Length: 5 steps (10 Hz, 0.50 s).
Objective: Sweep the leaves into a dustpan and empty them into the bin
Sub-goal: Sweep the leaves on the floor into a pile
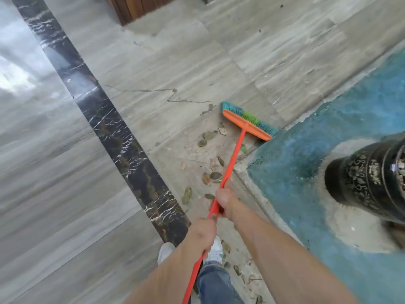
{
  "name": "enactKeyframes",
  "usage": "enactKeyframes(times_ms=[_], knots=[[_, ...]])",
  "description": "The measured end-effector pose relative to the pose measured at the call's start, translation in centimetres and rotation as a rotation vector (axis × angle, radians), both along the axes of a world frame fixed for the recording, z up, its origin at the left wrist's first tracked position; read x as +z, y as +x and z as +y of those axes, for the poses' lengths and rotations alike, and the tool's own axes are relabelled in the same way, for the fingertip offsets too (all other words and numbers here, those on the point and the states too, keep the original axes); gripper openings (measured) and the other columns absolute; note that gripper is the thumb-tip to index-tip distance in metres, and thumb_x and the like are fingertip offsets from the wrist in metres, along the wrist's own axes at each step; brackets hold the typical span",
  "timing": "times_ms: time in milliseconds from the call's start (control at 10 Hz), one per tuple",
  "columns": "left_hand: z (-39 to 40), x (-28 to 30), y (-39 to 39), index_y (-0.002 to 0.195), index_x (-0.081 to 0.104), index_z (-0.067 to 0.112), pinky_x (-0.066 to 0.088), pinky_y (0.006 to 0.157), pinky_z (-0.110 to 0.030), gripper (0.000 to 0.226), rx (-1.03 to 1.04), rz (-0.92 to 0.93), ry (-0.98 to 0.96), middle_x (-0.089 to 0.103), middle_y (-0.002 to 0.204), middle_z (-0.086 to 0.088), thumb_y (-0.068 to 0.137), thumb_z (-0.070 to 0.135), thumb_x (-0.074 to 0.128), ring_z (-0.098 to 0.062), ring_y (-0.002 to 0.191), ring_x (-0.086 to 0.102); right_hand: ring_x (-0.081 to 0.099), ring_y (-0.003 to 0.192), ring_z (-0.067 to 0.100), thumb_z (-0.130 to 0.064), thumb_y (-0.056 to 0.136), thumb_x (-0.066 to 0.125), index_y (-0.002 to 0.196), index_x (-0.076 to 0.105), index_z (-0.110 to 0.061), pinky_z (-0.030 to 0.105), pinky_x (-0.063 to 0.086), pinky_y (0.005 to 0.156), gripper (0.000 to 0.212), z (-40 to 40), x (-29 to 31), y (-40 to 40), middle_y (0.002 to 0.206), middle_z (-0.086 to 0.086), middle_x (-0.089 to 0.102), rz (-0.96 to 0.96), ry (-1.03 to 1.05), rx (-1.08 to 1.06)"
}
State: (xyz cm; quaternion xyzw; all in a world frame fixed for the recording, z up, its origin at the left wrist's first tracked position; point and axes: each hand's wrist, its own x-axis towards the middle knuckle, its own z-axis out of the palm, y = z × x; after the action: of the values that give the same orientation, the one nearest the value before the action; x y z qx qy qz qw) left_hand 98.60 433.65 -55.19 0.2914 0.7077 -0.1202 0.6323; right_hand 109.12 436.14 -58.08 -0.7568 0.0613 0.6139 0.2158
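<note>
on the grey stone floor (175, 69), left hand (202, 233) and right hand (225, 199) both clench the broom (232, 161) handle among scattered leaves (210, 135).

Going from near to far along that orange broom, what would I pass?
Shoes → left hand → right hand → leaves → broom head → wooden post.

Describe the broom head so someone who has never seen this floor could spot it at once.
Start at the raised blue-green platform on the right and follow its edge to the near corner of the grey stone floor. The broom head sits there at the end of the orange handle. Its orange block with teal and green bristles stands out from the brown leaves beside it.
</note>
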Motion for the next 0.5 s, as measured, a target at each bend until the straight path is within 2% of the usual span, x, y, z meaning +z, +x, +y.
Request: enactKeyframes(times_ms=[100,200,300,400,500], knots=[[-4.1,2.4,-3.6,0.070,0.053,0.020,0.045,0.052,-0.022,0.033,-0.059,0.059,0.007,0.057,0.075,-0.001,0.096,0.040,0.051,-0.026,0.076,0.064,0.058,0.063,0.028,-0.012,0.094,0.030,0.145,-0.004,-0.056,0.044,0.059,0.065,0.075,-3.0,1.9,-3.0,0.079,0.014,0.058,0.122,-0.068,0.047],[-6.1,2.7,-5.8,0.065,0.053,0.022,0.042,0.053,-0.023,0.035,-0.005,0.077,-0.019,0.055,0.069,0.001,0.096,0.039,0.053,-0.020,0.063,0.054,0.061,0.065,0.029,-0.014,0.096,0.033,0.143,-0.007,-0.059,0.045,0.060,0.064,0.076,-4.2,2.4,-4.6,0.080,0.015,0.058,0.180,-0.099,0.080],[-8.0,3.8,-8.8,0.062,0.050,0.016,0.036,0.055,-0.027,0.045,-0.005,0.121,-0.058,0.051,0.062,-0.003,0.097,0.045,0.049,-0.021,0.054,0.047,0.062,0.070,0.029,-0.010,0.096,0.032,0.142,-0.005,-0.061,0.048,0.060,0.068,0.078,-5.9,3.1,-7.5,0.086,0.016,0.060,0.207,-0.138,0.113],[-10.5,5.6,-11.9,0.056,0.047,0.012,0.027,0.043,-0.024,0.053,-0.017,0.160,-0.032,0.045,0.048,-0.001,0.097,0.047,0.048,-0.016,0.041,0.040,0.065,0.081,0.030,-0.010,0.096,0.034,0.143,-0.007,-0.058,0.051,0.060,0.070,0.079,-8.2,4.1,-10.8,0.096,0.016,0.063,0.242,-0.128,0.192],[-12.9,6.9,-14.1,0.055,0.047,0.010,0.024,0.040,-0.024,0.052,0.101,0.146,-0.055,0.042,0.046,-0.003,0.097,0.040,0.053,-0.017,0.039,0.038,0.065,0.088,0.030,-0.009,0.095,0.033,0.146,-0.005,-0.054,0.050,0.059,0.075,0.077,-10.7,4.7,-13.6,0.110,0.014,0.061,0.214,-0.102,0.255]])
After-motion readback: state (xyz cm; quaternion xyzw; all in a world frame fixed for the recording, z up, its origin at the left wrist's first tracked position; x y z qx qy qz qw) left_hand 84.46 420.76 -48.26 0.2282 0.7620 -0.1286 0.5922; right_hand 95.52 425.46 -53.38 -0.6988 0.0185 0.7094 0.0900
